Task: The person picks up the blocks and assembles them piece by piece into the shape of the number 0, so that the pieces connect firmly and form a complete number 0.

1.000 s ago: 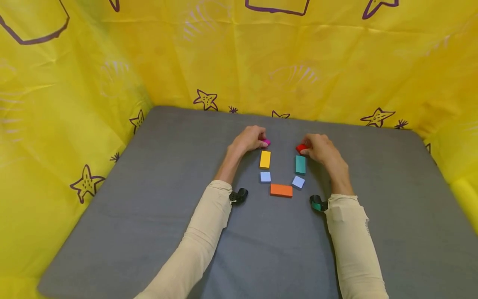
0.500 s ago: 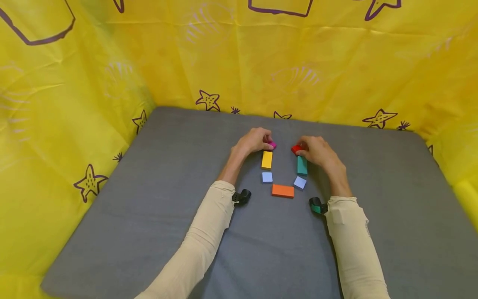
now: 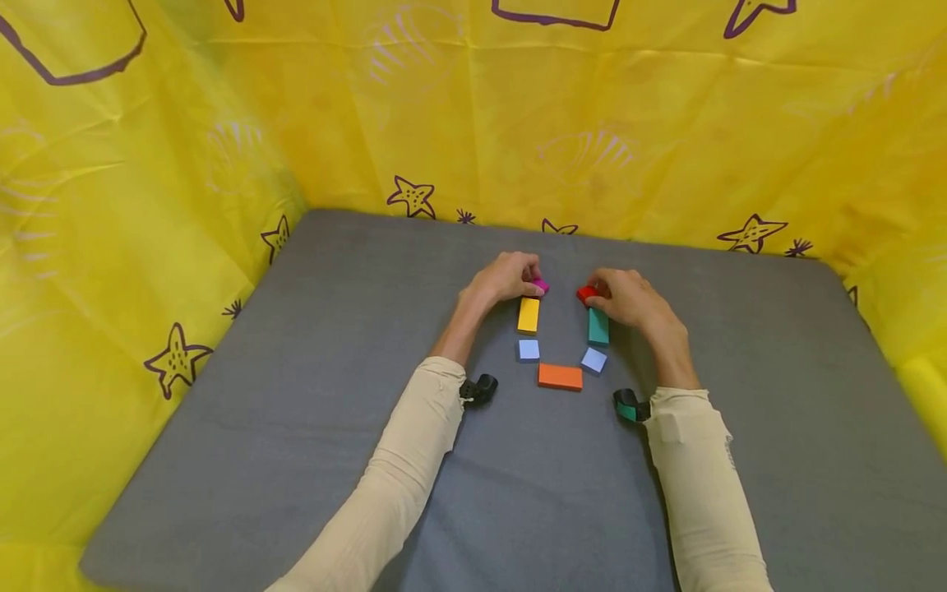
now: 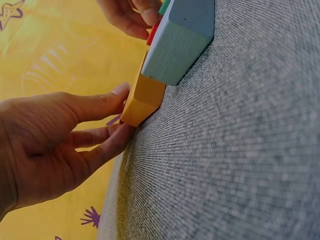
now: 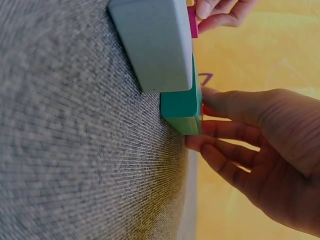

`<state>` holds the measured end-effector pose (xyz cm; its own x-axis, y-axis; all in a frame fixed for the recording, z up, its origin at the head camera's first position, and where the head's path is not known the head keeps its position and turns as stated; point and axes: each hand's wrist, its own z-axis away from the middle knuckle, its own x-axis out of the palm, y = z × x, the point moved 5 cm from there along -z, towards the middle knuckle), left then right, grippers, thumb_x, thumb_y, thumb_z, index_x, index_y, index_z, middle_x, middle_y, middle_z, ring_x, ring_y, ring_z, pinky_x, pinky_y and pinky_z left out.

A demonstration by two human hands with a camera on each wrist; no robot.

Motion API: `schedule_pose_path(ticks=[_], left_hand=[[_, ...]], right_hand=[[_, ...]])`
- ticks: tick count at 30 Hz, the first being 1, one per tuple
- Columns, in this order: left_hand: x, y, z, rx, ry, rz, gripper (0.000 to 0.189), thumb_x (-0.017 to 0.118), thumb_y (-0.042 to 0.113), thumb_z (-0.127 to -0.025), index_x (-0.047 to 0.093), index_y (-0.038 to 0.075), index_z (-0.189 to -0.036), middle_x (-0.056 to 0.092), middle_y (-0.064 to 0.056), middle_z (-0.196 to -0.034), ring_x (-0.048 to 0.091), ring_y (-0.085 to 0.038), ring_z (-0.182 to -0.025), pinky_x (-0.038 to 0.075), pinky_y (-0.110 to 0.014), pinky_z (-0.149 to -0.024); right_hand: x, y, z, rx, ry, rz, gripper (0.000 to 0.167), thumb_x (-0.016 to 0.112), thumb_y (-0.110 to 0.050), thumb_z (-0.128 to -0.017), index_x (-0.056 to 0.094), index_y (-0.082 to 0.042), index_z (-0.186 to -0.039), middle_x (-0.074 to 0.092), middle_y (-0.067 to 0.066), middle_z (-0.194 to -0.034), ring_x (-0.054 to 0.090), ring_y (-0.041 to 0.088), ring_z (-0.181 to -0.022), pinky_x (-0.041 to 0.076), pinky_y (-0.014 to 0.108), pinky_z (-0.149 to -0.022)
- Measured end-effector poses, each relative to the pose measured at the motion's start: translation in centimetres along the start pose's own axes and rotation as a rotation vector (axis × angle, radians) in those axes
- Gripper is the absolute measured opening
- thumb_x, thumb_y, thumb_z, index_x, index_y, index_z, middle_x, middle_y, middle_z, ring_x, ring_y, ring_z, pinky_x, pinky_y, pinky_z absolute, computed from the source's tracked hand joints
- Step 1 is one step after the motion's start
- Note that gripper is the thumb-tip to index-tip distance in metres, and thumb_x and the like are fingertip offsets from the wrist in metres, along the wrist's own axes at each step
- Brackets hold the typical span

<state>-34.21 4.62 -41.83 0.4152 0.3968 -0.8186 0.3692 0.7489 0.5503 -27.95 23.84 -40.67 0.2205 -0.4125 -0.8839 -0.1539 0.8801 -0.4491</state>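
Observation:
My left hand [image 3: 508,278] pinches a small magenta block [image 3: 542,285] between thumb and fingers, just beyond the far end of a yellow block [image 3: 528,316]. Opposite it, my right hand [image 3: 629,296] pinches a red block [image 3: 586,294] at the far end of a teal block [image 3: 598,326]. A short gap separates the magenta and red blocks. In the left wrist view the yellow block [image 4: 144,95] mostly hides the magenta one. The teal block [image 5: 182,110] covers most of the red one in the right wrist view.
Nearer me lie two pale blue blocks, a left one [image 3: 528,351] and a right one [image 3: 594,360], with an orange block [image 3: 560,377] between and below them. All rest on a grey cloth surface [image 3: 333,329]. A yellow patterned curtain [image 3: 473,123] rises behind and at the sides.
Both hands have moved inward with their blocks, so the magenta and red blocks are closer together than a second ago. Over the last half second they have stayed nearly still.

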Motion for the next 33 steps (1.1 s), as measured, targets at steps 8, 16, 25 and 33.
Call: schedule_pose_path(ticks=[8, 16, 25, 33], left_hand=[[0.1, 0.1, 0.0, 0.014, -0.007, -0.012, 0.032, 0.073, 0.03, -0.099, 0.065, 0.012, -0.125, 0.067, -0.011, -0.12, 0.06, -0.025, -0.106, 0.052, -0.04, -0.097], [0.1, -0.1, 0.0, 0.022, -0.01, -0.011, 0.037, 0.071, 0.032, -0.101, 0.064, 0.013, -0.132, 0.067, -0.011, -0.121, 0.06, -0.024, -0.106, 0.052, -0.04, -0.097], [0.2, -0.1, -0.1, 0.026, -0.005, -0.022, 0.035, 0.07, 0.03, -0.101, 0.066, 0.013, -0.131, 0.068, -0.01, -0.118, 0.06, -0.023, -0.103, 0.053, -0.037, -0.094], [0.1, -0.1, -0.2, 0.033, 0.024, -0.01, 0.031, 0.073, 0.028, -0.099, 0.069, 0.012, -0.125, 0.068, -0.011, -0.114, 0.061, -0.024, -0.1, 0.052, -0.036, -0.09]], right_hand=[[0.0, 0.0, 0.2, -0.001, -0.004, 0.006, 0.033, 0.065, -0.015, -0.103, 0.063, 0.004, -0.129, 0.068, 0.027, -0.12, 0.062, 0.041, -0.107, 0.052, 0.058, -0.101], [-0.3, 0.2, 0.4, -0.029, -0.024, -0.004, 0.036, 0.065, -0.016, -0.103, 0.06, 0.004, -0.132, 0.067, 0.029, -0.123, 0.063, 0.043, -0.112, 0.051, 0.059, -0.103], [-2.9, 0.4, 3.4, -0.021, -0.073, 0.039, 0.048, 0.066, -0.019, -0.102, 0.053, 0.006, -0.141, 0.061, 0.033, -0.128, 0.057, 0.045, -0.117, 0.047, 0.063, -0.101], [-5.0, 2.7, 8.2, 0.25, -0.306, 0.129, 0.041, 0.077, -0.032, -0.092, 0.064, 0.001, -0.111, 0.066, 0.023, -0.1, 0.06, 0.036, -0.089, 0.05, 0.052, -0.076]])
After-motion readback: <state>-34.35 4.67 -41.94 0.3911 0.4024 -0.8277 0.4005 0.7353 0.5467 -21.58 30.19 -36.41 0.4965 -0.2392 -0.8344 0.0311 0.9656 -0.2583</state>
